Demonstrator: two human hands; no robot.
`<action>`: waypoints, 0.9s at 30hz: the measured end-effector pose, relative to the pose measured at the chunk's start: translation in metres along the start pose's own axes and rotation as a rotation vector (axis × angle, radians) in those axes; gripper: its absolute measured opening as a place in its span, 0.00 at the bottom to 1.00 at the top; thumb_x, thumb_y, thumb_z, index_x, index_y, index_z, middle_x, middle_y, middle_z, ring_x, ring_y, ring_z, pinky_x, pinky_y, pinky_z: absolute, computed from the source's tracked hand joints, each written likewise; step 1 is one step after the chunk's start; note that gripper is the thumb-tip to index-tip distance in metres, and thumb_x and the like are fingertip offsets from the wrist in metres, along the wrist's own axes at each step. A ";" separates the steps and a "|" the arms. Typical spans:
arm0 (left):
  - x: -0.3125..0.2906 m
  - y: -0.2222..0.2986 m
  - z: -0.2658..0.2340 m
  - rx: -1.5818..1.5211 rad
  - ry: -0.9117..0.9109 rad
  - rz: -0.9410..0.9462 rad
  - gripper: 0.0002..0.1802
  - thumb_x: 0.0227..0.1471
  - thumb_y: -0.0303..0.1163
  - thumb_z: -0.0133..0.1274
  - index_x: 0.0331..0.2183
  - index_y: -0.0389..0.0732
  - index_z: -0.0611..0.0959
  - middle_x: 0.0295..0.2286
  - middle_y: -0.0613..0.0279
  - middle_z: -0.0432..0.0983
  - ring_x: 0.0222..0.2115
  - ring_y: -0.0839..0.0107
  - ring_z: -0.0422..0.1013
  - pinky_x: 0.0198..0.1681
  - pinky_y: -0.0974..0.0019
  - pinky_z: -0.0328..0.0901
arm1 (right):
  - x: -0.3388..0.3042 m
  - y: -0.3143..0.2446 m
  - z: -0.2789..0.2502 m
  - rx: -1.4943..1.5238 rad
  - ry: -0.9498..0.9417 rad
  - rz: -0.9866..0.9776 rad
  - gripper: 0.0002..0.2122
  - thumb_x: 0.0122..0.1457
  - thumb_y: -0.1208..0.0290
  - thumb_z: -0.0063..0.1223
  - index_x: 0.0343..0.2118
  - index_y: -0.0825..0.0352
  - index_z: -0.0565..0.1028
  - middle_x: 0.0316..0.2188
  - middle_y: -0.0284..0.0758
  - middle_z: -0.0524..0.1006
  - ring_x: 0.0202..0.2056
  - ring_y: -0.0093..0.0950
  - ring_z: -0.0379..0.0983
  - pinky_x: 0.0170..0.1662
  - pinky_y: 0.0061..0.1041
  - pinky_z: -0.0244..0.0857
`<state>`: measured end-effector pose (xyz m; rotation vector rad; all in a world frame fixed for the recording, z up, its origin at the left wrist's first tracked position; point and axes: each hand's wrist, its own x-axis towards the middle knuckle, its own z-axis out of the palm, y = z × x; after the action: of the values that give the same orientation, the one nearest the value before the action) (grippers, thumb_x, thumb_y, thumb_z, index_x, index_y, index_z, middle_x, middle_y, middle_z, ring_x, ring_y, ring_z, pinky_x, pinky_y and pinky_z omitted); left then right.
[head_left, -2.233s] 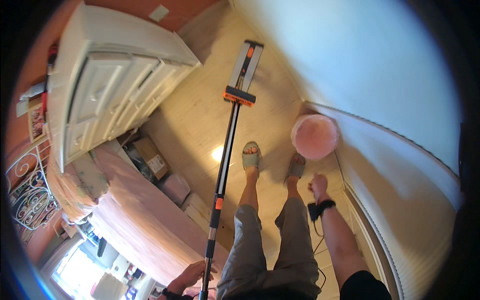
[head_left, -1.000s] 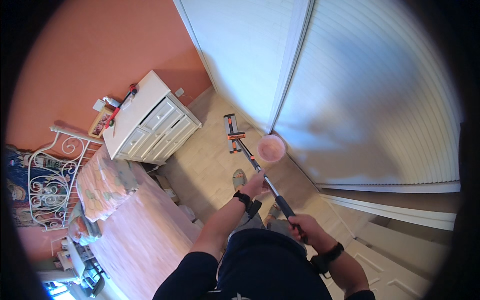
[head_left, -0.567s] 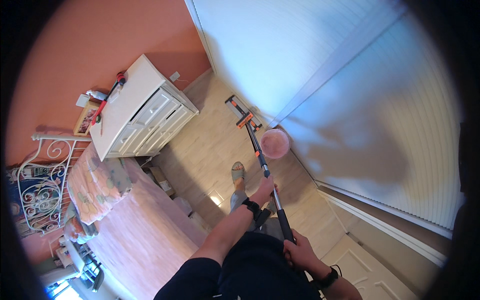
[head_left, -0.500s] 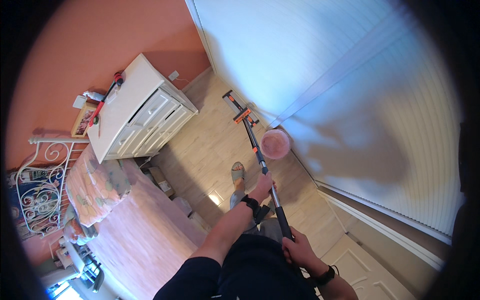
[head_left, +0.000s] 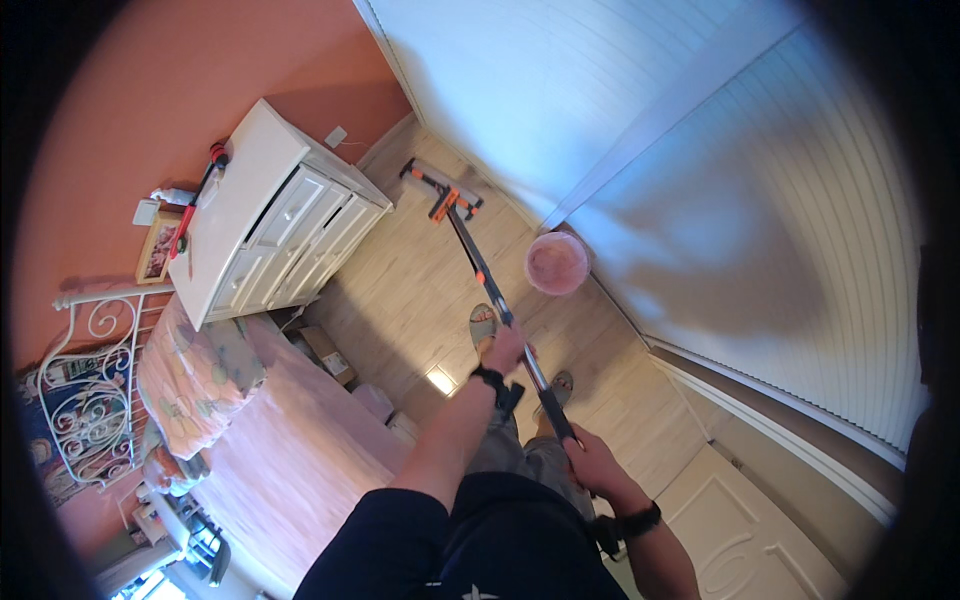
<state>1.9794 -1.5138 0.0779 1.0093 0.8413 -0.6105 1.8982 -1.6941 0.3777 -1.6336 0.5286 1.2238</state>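
Note:
A long-handled mop [head_left: 486, 285] with a black and silver pole runs from my body out toward the far floor. My left hand [head_left: 508, 350] is closed round the middle of the pole. Lower down, my right hand [head_left: 590, 458] grips the dark end section of the handle. The orange and black mop head [head_left: 441, 192] is over the floor between the dresser and the white sliding doors; whether it touches the boards I cannot tell. A pink round bin [head_left: 557, 264] stands to the right of the pole, by the doors.
A white dresser [head_left: 250, 215] with a red and black stick-like tool [head_left: 200, 195] and a picture frame [head_left: 159, 247] on top stands far left. Left of me is a bed [head_left: 285, 430] with a white metal headboard [head_left: 98, 385]. White sliding doors [head_left: 640, 200] line the right side.
The mop head has moved left and farther away, toward the dresser's corner. Both hands have shifted along with the pole, the left one a little farther out. My right foot now shows.

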 end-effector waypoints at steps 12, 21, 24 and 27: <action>-0.156 -0.134 0.106 0.085 0.094 -0.268 0.17 0.67 0.43 0.45 0.36 0.38 0.67 0.17 0.51 0.72 0.16 0.56 0.76 0.17 0.54 0.73 | -0.174 0.142 -0.031 0.061 0.088 -0.052 0.17 0.69 0.69 0.42 0.59 0.63 0.72 0.23 0.27 0.71 0.22 0.20 0.68 0.27 0.23 0.64; -0.031 -0.040 0.046 0.027 0.164 -0.038 0.19 0.65 0.44 0.49 0.38 0.36 0.69 0.18 0.56 0.70 0.14 0.59 0.74 0.16 0.54 0.70 | -0.053 0.043 -0.003 0.278 -0.021 0.219 0.16 0.72 0.64 0.40 0.60 0.57 0.69 0.21 0.29 0.69 0.17 0.20 0.64 0.18 0.22 0.60; 0.022 0.016 0.006 0.123 0.185 0.035 0.20 0.66 0.47 0.46 0.38 0.37 0.69 0.19 0.56 0.71 0.14 0.59 0.72 0.15 0.54 0.68 | 0.002 -0.013 0.011 0.280 -0.070 0.128 0.15 0.73 0.64 0.39 0.59 0.56 0.69 0.20 0.29 0.68 0.16 0.19 0.63 0.17 0.22 0.59; 0.056 0.072 -0.038 0.123 0.245 0.015 0.21 0.66 0.48 0.45 0.36 0.38 0.70 0.18 0.57 0.71 0.13 0.59 0.71 0.14 0.55 0.67 | 0.052 -0.054 0.032 0.299 -0.117 0.150 0.15 0.73 0.65 0.38 0.60 0.56 0.68 0.20 0.29 0.68 0.16 0.18 0.63 0.17 0.22 0.59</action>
<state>2.0530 -1.4526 0.0549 1.2190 1.0196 -0.5370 1.9472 -1.6327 0.3549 -1.2811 0.7326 1.2729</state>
